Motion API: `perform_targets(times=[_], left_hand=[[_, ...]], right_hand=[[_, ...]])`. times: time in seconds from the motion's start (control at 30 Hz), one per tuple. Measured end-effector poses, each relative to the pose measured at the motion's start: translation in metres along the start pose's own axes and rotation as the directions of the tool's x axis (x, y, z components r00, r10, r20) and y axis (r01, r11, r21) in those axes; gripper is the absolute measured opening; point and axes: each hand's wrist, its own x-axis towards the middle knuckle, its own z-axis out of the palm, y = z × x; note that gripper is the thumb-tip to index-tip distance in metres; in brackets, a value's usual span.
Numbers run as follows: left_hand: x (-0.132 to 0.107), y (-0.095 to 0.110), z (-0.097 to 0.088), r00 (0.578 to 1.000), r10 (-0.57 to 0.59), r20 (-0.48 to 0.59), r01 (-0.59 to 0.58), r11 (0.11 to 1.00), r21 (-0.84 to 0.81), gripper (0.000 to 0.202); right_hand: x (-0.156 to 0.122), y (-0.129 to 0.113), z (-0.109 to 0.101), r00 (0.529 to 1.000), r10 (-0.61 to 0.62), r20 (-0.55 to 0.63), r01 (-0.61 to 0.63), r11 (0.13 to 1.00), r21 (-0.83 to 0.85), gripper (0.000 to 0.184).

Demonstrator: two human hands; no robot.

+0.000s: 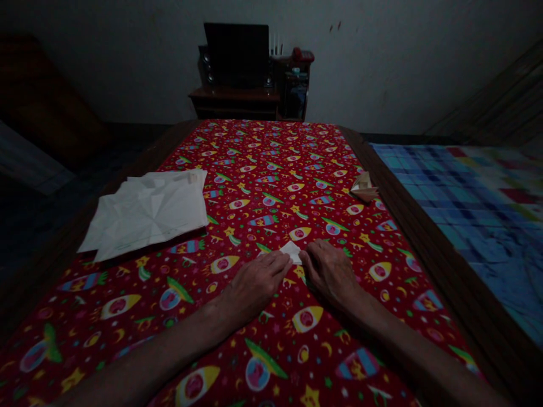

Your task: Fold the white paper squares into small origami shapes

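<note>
Dim room; red rocket-print cloth (237, 249) covers surface. Small white paper (291, 249) lies on it, between person's two hands. Left hand (257, 278) palm down, fingers close together over paper's left side. Right hand (331, 273) curled, fingertips at paper's right edge; cannot tell whether either grips it. White paper stack (153, 215) sits left; folded paper piece (363, 186) near cloth's right edge.

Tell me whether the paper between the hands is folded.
Probably folded: the white paper shows a pointed peak between left hand and right hand, which hide some edges.
</note>
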Motion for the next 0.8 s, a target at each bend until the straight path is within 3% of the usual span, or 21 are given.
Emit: perform_targets(times=[0.13,0.23,0.3,0.37,0.53,0.8], left_hand=[[-0.004,-0.002,0.002,0.998,-0.009,0.054,0.011,0.999,-0.039,0.033],[-0.006,-0.002,0.002,0.994,-0.010,0.111,0.017,0.998,-0.060,0.037],[-0.006,-0.002,0.002,0.991,-0.007,0.132,0.017,0.997,-0.079,0.040],[-0.007,-0.002,0.002,0.989,-0.011,0.149,0.026,0.994,-0.102,0.042],[-0.012,-0.001,-0.004,0.967,-0.060,0.248,0.081,0.994,-0.076,0.059],[-0.019,0.002,-0.014,0.930,-0.128,0.344,0.128,0.992,0.022,0.074]], right_hand=[[-0.003,0.002,0.001,0.997,-0.017,-0.072,0.021,0.998,0.058,0.020],[-0.009,0.003,0.001,0.972,-0.164,-0.171,0.172,0.985,0.034,0.020],[-0.014,0.001,-0.001,0.937,-0.320,-0.139,0.321,0.947,-0.015,0.031],[-0.020,0.000,-0.004,0.912,-0.409,-0.028,0.408,0.912,-0.048,0.041],[-0.034,0.001,-0.015,0.906,-0.383,0.180,0.406,0.907,-0.112,0.057],[-0.050,0.016,-0.021,0.932,-0.337,0.136,0.352,0.930,-0.108,0.054]])
